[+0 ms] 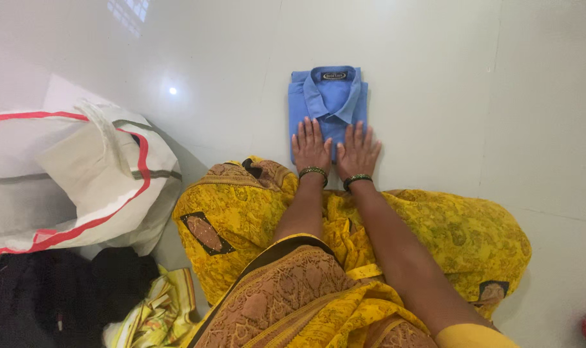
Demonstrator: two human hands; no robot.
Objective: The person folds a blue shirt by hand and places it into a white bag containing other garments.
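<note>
Blue folded shirt (pixel 330 96) pressed flat under two hands on pale floor tiles (pixel 434 77).
Fingers lie stretched and flat, grasping nothing: left hand (pixel 311 147) and right hand (pixel 358 153) side by side on its near end. Shirt's long axis runs away from the person, collar at the far end. White red-trimmed bag (pixel 80 174) sits left.

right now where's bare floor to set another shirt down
Bare floor lies right of the shirt, toward the tile seam, and beyond its collar. Left of it is free up to the white bag. Both hands press the shirt's near edge. Crowded: lower left, bag and dark clothes.
</note>
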